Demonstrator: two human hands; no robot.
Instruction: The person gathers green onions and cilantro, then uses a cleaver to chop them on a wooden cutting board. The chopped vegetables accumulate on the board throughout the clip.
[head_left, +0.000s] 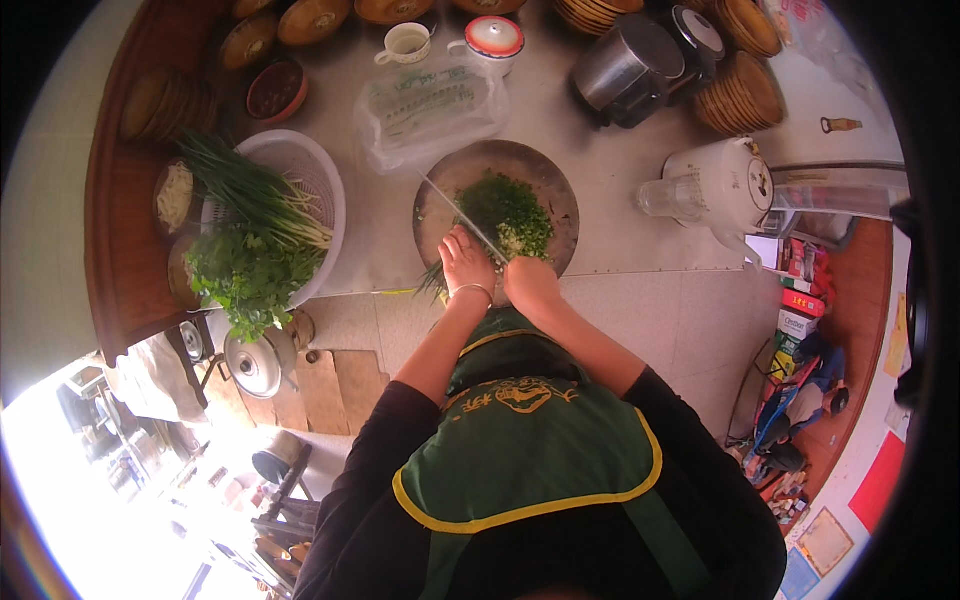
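Note:
On a round wooden chopping board (436, 225) lies a heap of finely chopped greens (504, 206), with paler bits at its near side. My right hand (529, 285) is closed around the handle of a kitchen knife (466, 219), whose blade slants up to the left across the board. Just left of the blade, my left hand (468, 262) presses down on a bunch of uncut green stalks (432, 280); their ends stick out past the board's near edge. The hand hides most of the bunch.
A white plastic colander (339, 202) at the left holds long scallions (255, 184) and leafy herbs (244, 274), which overhang the table edge. Behind the board lies a clear plastic bag (431, 112). At the right stand a glass (667, 196), a white kettle (716, 176) and a metal pot (626, 64).

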